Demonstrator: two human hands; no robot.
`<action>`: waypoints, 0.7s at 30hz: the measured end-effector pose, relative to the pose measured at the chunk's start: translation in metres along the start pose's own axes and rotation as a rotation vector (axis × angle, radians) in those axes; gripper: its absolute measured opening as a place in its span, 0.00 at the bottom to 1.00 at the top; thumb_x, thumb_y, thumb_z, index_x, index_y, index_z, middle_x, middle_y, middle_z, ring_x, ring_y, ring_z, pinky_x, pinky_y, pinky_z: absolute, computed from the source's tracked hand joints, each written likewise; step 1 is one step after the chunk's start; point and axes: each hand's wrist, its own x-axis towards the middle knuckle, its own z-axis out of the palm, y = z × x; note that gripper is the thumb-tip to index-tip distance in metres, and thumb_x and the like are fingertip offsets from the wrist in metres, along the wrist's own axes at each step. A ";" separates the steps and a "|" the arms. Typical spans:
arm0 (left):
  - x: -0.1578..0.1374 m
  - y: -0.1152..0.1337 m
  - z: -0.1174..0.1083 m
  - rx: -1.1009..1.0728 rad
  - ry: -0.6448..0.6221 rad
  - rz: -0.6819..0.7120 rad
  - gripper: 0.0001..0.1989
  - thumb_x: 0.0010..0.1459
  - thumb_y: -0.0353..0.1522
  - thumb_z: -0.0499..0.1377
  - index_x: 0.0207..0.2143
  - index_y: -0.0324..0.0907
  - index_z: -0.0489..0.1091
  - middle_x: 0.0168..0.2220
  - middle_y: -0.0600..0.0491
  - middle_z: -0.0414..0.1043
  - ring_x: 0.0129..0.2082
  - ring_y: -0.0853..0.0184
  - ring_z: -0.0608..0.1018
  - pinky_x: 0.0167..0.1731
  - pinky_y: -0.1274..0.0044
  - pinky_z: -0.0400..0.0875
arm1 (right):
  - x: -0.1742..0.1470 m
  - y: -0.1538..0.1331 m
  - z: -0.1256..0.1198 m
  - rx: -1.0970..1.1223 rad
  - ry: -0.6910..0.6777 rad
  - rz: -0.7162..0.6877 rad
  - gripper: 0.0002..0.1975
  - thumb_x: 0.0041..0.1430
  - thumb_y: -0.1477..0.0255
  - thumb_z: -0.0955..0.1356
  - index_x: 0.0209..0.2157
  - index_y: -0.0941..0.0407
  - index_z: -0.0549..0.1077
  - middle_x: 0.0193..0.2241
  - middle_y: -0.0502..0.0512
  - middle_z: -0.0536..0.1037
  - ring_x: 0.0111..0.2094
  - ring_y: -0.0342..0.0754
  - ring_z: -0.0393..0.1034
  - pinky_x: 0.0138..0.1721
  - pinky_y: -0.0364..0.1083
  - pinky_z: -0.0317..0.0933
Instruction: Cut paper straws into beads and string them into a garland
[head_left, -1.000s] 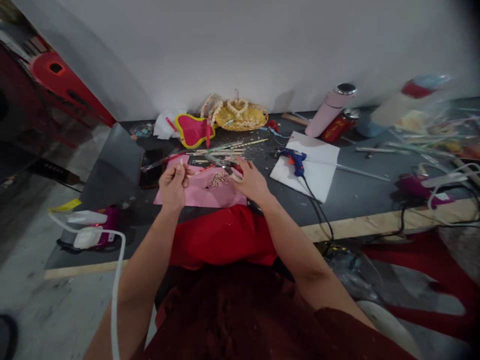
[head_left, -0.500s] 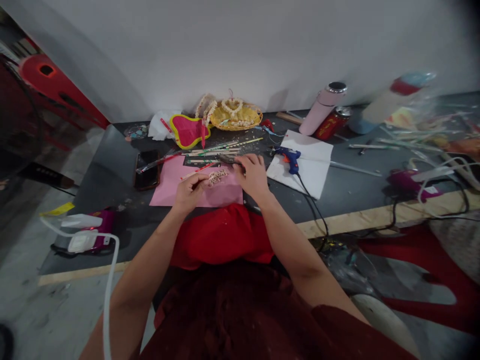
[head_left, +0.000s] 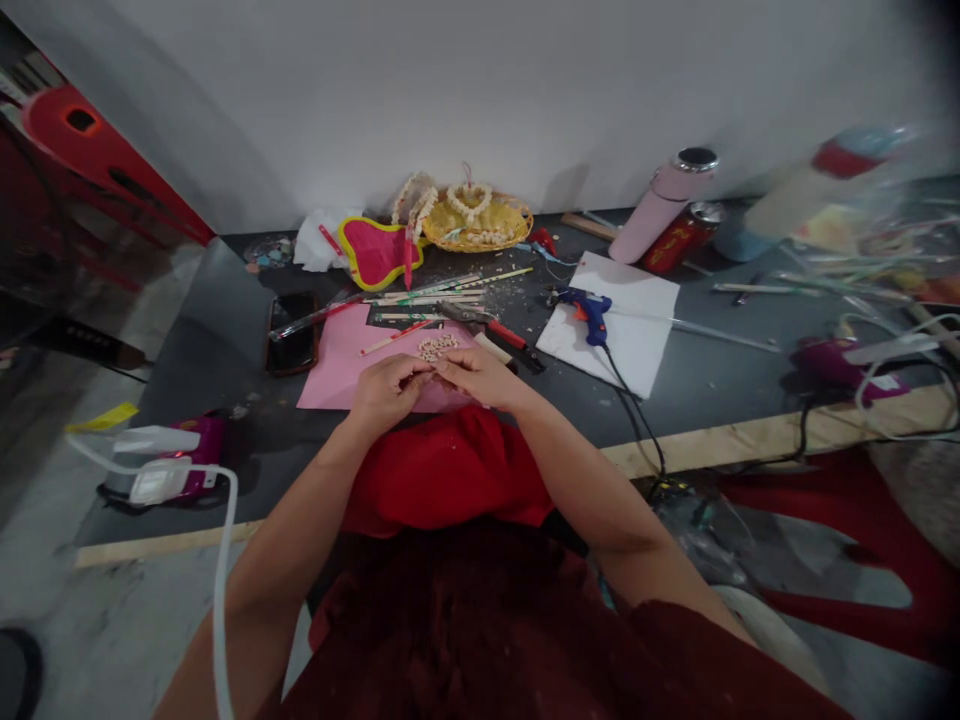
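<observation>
My left hand [head_left: 391, 388] and my right hand [head_left: 478, 377] meet above a pink sheet [head_left: 330, 362], thumbs and fingertips pinched together. Between them is a small piece of pale beads [head_left: 437, 347], standing up past the fingertips; its lower edge is hidden by the fingers. Just behind my right hand lie pliers [head_left: 504, 330] with red and black handles, untouched. Thin printed strips [head_left: 427, 299] are spread beyond the sheet, and one red-and-white strip [head_left: 396, 338] rests on it.
A blue glue gun [head_left: 591, 313] lies on a white pad [head_left: 651, 352] at right, its cord crossing the table edge. Behind stand a yellow basket [head_left: 450, 243], a pink flask [head_left: 654, 215] and a red can [head_left: 679, 240]. A phone [head_left: 294, 345] lies at left.
My right hand has let go of the pliers, which now lie on the table. It has come down and left to join my left hand at the beaded piece.
</observation>
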 end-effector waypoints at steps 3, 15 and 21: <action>0.000 0.002 -0.001 0.011 0.019 0.019 0.08 0.58 0.33 0.58 0.35 0.41 0.76 0.33 0.50 0.78 0.33 0.67 0.78 0.36 0.76 0.70 | 0.001 0.002 0.004 0.102 0.019 -0.009 0.20 0.60 0.54 0.63 0.26 0.57 0.68 0.20 0.46 0.66 0.21 0.37 0.56 0.21 0.39 0.49; 0.001 0.006 -0.003 -0.156 0.186 -0.134 0.08 0.58 0.33 0.57 0.37 0.40 0.73 0.34 0.51 0.76 0.33 0.69 0.76 0.36 0.76 0.70 | 0.005 0.008 0.000 0.044 0.292 -0.139 0.11 0.59 0.63 0.66 0.36 0.56 0.73 0.27 0.49 0.72 0.24 0.39 0.63 0.26 0.40 0.59; 0.002 0.004 0.002 -0.247 0.140 -0.177 0.09 0.57 0.34 0.58 0.38 0.40 0.73 0.35 0.51 0.76 0.35 0.68 0.76 0.37 0.76 0.70 | 0.007 0.015 0.002 -0.202 0.386 -0.266 0.10 0.60 0.74 0.63 0.40 0.56 0.74 0.33 0.53 0.78 0.31 0.42 0.70 0.33 0.42 0.64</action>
